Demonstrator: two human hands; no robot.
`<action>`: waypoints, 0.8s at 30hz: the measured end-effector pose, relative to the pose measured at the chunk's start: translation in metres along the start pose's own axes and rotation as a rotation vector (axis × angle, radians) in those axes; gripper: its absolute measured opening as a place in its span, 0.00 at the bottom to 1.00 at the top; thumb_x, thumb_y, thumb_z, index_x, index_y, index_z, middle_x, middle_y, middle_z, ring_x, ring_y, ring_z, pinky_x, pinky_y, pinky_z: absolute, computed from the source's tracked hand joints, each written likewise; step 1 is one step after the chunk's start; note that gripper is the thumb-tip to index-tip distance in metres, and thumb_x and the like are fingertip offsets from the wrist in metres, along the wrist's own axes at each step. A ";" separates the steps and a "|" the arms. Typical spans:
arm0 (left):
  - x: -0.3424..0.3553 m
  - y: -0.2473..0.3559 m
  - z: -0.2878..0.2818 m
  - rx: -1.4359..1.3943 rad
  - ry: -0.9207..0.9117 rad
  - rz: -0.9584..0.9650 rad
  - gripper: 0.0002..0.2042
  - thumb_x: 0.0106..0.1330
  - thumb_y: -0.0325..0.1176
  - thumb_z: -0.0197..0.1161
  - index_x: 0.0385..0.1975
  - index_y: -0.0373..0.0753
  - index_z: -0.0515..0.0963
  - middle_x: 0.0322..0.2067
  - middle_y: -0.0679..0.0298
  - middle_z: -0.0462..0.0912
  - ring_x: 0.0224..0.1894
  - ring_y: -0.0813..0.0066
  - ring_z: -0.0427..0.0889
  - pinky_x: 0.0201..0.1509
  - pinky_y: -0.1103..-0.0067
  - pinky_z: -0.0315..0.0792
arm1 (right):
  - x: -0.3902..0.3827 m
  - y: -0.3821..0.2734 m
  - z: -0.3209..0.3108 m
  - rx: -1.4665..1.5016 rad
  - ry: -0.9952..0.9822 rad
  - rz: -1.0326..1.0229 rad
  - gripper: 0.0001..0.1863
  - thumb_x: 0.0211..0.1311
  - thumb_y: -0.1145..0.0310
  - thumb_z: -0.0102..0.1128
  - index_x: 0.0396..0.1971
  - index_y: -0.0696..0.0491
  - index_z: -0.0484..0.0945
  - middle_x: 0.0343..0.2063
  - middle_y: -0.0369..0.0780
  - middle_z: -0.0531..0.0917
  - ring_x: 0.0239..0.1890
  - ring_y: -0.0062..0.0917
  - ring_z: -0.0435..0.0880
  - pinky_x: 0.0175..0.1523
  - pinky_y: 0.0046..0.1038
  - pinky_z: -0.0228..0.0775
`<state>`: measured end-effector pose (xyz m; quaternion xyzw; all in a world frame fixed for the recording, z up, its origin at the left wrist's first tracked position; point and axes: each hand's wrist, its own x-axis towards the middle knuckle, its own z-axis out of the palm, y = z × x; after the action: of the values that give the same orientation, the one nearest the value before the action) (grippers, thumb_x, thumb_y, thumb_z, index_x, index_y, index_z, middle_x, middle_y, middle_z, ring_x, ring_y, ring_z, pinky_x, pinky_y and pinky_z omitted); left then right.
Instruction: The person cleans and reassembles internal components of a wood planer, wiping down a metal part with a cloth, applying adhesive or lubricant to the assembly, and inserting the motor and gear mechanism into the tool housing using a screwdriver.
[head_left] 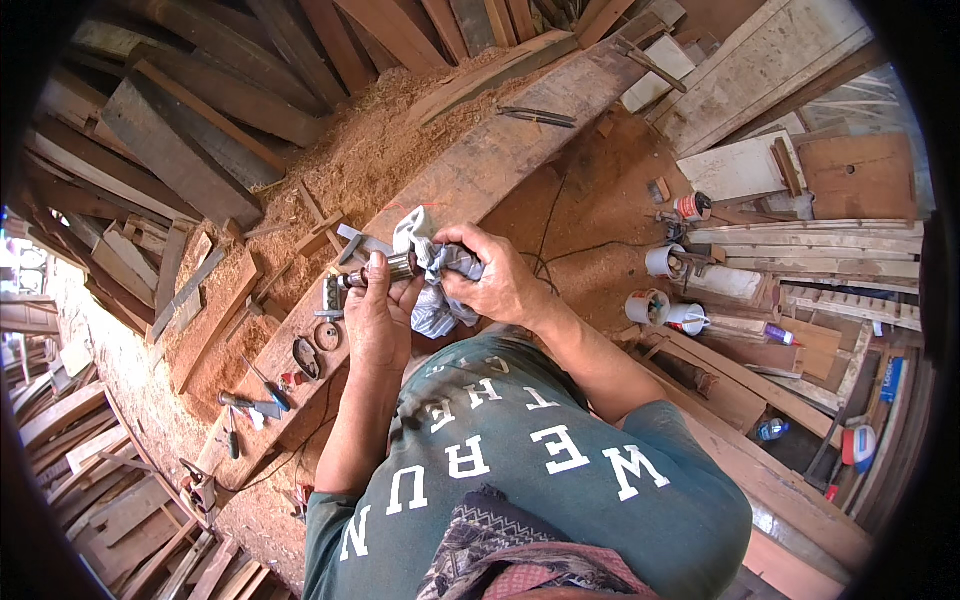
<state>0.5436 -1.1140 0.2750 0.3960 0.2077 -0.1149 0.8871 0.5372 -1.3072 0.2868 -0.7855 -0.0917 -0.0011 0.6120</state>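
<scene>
My left hand (385,325) is closed around a shiny cylindrical metal part (400,266), its thumb along the near end. My right hand (500,280) grips a crumpled grey-and-white rag (432,308) against that part's right end. Just left of my hands, a metal housing (331,296) rests by the long wooden bench (480,160). Below it on the bench lie a small ring (327,336), a dark oval piece (307,357), screwdrivers (272,390) and another flat-bladed tool (262,406). A grey metal piece (350,243) sticks out behind the rag.
Sawdust (380,120) and stacked boards (180,150) lie beyond the bench. Several buckets and cans (660,262) stand on the right among planks (800,270). A cord (560,200) runs across the dusty floor. Dark narrow bars (535,117) lie on the bench's far part.
</scene>
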 end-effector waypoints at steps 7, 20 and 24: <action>0.002 0.004 -0.009 -0.009 -0.019 -0.132 0.18 0.78 0.42 0.68 0.54 0.36 0.73 0.46 0.58 0.86 0.48 0.65 0.89 0.53 0.67 0.87 | 0.005 -0.007 -0.011 -0.201 -0.104 -0.204 0.22 0.56 0.78 0.70 0.51 0.60 0.77 0.43 0.51 0.86 0.47 0.43 0.90 0.53 0.38 0.82; 0.006 0.023 -0.028 0.044 0.078 0.091 0.18 0.79 0.41 0.65 0.56 0.33 0.74 0.52 0.52 0.87 0.49 0.63 0.90 0.53 0.68 0.88 | 0.008 0.006 -0.038 -0.276 0.375 0.006 0.08 0.68 0.68 0.70 0.42 0.57 0.85 0.31 0.40 0.88 0.30 0.23 0.86 0.34 0.27 0.81; 0.003 0.037 -0.032 0.058 0.005 0.064 0.21 0.80 0.45 0.64 0.57 0.32 0.75 0.54 0.51 0.87 0.49 0.67 0.90 0.51 0.71 0.89 | 0.001 0.008 -0.044 0.116 0.189 0.113 0.14 0.78 0.60 0.65 0.45 0.56 0.87 0.26 0.32 0.86 0.25 0.13 0.80 0.28 0.20 0.72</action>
<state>0.5506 -1.0659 0.2788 0.4282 0.1936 -0.0915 0.8779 0.5444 -1.3517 0.2899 -0.7490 0.0108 -0.0353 0.6615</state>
